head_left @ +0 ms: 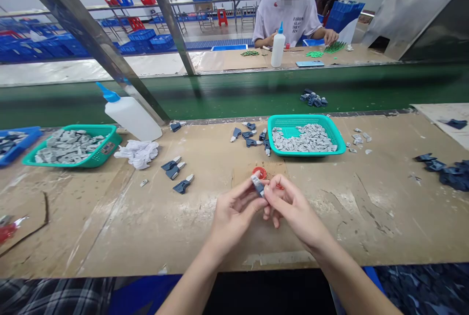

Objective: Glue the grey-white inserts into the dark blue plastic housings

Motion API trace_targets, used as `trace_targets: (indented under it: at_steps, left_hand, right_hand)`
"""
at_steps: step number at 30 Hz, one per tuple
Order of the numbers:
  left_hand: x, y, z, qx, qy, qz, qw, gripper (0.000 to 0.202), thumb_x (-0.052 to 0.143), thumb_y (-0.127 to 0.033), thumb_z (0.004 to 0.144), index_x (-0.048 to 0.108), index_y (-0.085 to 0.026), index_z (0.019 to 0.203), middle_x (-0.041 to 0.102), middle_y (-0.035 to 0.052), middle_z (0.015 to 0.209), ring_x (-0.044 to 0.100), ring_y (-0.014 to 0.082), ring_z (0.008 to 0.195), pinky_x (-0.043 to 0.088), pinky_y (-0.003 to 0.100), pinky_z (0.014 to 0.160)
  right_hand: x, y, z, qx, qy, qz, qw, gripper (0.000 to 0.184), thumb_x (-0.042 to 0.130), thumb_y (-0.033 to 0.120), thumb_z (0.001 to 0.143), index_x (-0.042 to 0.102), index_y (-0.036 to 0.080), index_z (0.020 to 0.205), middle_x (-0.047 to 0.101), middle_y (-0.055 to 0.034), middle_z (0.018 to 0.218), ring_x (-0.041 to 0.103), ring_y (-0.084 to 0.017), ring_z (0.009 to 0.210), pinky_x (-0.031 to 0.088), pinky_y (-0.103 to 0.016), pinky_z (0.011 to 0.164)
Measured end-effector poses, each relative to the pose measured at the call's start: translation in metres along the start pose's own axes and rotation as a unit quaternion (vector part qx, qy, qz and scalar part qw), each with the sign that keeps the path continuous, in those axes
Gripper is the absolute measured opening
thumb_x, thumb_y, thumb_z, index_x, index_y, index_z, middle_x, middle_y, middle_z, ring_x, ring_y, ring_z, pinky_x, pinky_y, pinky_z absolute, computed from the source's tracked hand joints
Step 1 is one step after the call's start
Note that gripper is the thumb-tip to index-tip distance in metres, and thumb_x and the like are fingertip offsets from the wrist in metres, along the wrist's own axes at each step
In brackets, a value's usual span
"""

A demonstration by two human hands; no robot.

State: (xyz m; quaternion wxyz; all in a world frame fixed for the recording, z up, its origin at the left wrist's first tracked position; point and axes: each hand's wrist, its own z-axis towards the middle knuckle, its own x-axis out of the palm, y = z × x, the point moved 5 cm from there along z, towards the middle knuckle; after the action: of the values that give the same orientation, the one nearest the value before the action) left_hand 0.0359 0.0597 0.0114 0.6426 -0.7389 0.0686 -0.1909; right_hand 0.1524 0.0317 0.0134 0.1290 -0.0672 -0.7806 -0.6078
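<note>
A small dark-blue and light-grey plastic part [257, 185] is held up between my hands over the table. My left hand [234, 210] has its thumb and fingers closed round the part, grey end upward. With thumb and forefinger my right hand [293, 203] pinches its lower end; the exact contact is partly hidden by the fingers. Just behind my fingertips lies a round red dish [259, 172]. Beyond it, a green basket [343, 146] holds many small grey pieces. Several blue parts with grey ends [251, 142] lie left of that basket, and more blue-grey parts [171, 168] lie farther left.
On the left stand a second green basket [113, 140], a white squeeze bottle [132, 117] and a crumpled white cloth [138, 154]. Dark-blue parts [454, 176] are heaped at right. Past the green belt [234, 97], a person [289, 17] works at the opposite table.
</note>
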Motion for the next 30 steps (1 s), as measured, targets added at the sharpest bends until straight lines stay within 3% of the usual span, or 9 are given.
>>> trace_targets:
  at_steps: [2, 4, 7, 10, 13, 16, 21, 25, 30]
  left_hand:
    - [-0.01, -0.007, 0.006, 0.038, -0.018, 0.05, 0.998, 0.051, 0.068, -0.026, 0.08, 0.057, -0.026, 0.131, 0.067, 0.0064, 0.121, 0.062, 0.0245, 0.112, 0.047, 0.037, 0.1]
    - [-0.033, -0.011, 0.014, 0.082, -0.049, 0.134, 0.986, 0.051, 0.058, -0.028, 0.087, 0.048, -0.026, 0.137, 0.065, 0.0073, 0.121, 0.058, 0.0225, 0.116, 0.04, 0.037, 0.106]
    - [-0.089, -0.013, 0.027, 0.124, -0.131, 0.266, 0.947, 0.043, 0.047, -0.029, 0.091, 0.047, -0.022, 0.134, 0.063, 0.0082, 0.111, 0.059, 0.0215, 0.108, 0.04, 0.04, 0.104]
    - [-0.149, -0.015, 0.04, 0.123, -0.184, 0.371, 0.902, 0.038, 0.038, -0.021, 0.089, 0.047, -0.019, 0.126, 0.061, 0.008, 0.102, 0.063, 0.0201, 0.095, 0.047, 0.04, 0.093]
    - [-0.189, -0.023, 0.05, 0.089, -0.178, 0.54, 0.818, 0.043, 0.032, -0.016, 0.085, 0.044, -0.018, 0.126, 0.064, 0.0089, 0.1, 0.064, 0.0207, 0.092, 0.05, 0.037, 0.084]
    - [-0.208, -0.032, 0.062, 0.063, -0.144, 0.636, 0.755, 0.041, 0.04, -0.017, 0.08, 0.054, -0.017, 0.119, 0.068, 0.0129, 0.101, 0.065, 0.0291, 0.094, 0.051, 0.043, 0.08]
    - [-0.198, -0.039, 0.102, 0.112, -0.053, 0.699, 0.704, 0.045, 0.047, -0.005, 0.068, 0.065, -0.015, 0.108, 0.063, 0.0185, 0.121, 0.053, 0.0377, 0.119, 0.04, 0.054, 0.099]
    - [-0.154, -0.039, 0.15, 0.207, 0.072, 0.7, 0.68, 0.066, 0.037, 0.006, 0.073, 0.054, -0.023, 0.13, 0.042, 0.0096, 0.148, 0.031, 0.0264, 0.139, 0.028, 0.05, 0.111]
    - [-0.097, -0.031, 0.198, 0.274, 0.26, 0.656, 0.653, 0.043, 0.046, -0.003, 0.083, 0.066, -0.03, 0.111, 0.054, 0.002, 0.138, 0.046, 0.0224, 0.13, 0.035, 0.041, 0.107]
  right_hand:
    - [-0.015, 0.015, 0.012, -0.011, 0.013, -0.073, 0.997, 0.033, 0.043, 0.054, 0.092, 0.053, 0.022, 0.088, 0.064, -0.0016, 0.074, 0.061, -0.015, 0.063, 0.042, -0.022, 0.047]
    - [-0.049, 0.038, 0.033, -0.078, -0.041, -0.214, 0.973, 0.03, 0.044, 0.048, 0.093, 0.058, 0.021, 0.094, 0.066, -0.0037, 0.077, 0.063, -0.017, 0.066, 0.045, -0.026, 0.052]
    - [-0.114, 0.069, 0.076, -0.173, -0.178, -0.494, 0.833, 0.016, 0.06, 0.029, 0.085, 0.065, 0.021, 0.098, 0.069, -0.0062, 0.086, 0.064, -0.021, 0.074, 0.049, -0.034, 0.068]
    - [-0.143, 0.07, 0.132, -0.214, -0.044, -0.658, 0.721, 0.025, 0.06, 0.012, 0.08, 0.072, 0.021, 0.101, 0.07, -0.0099, 0.1, 0.063, -0.027, 0.093, 0.048, -0.04, 0.08]
    - [-0.153, 0.064, 0.171, -0.231, 0.046, -0.667, 0.707, 0.021, 0.064, 0.014, 0.079, 0.076, 0.025, 0.094, 0.071, -0.0062, 0.104, 0.064, -0.026, 0.095, 0.049, -0.036, 0.083]
    - [-0.154, 0.059, 0.188, -0.236, 0.079, -0.651, 0.717, 0.022, 0.06, 0.017, 0.083, 0.077, 0.026, 0.092, 0.074, -0.003, 0.098, 0.067, -0.022, 0.088, 0.052, -0.032, 0.08]
    - [-0.163, 0.052, 0.187, -0.248, 0.122, -0.64, 0.717, 0.042, 0.048, 0.004, 0.082, 0.076, 0.026, 0.103, 0.071, -0.0013, 0.111, 0.067, -0.02, 0.097, 0.054, -0.029, 0.08]
    - [-0.166, 0.05, 0.189, -0.256, 0.118, -0.644, 0.711, 0.028, 0.057, 0.013, 0.083, 0.076, 0.023, 0.1, 0.073, -0.0053, 0.102, 0.068, -0.023, 0.09, 0.053, -0.033, 0.079]
    - [-0.16, 0.05, 0.19, -0.265, 0.11, -0.647, 0.707, 0.017, 0.066, 0.024, 0.082, 0.076, 0.023, 0.096, 0.072, -0.0051, 0.102, 0.066, -0.023, 0.095, 0.049, -0.033, 0.084]
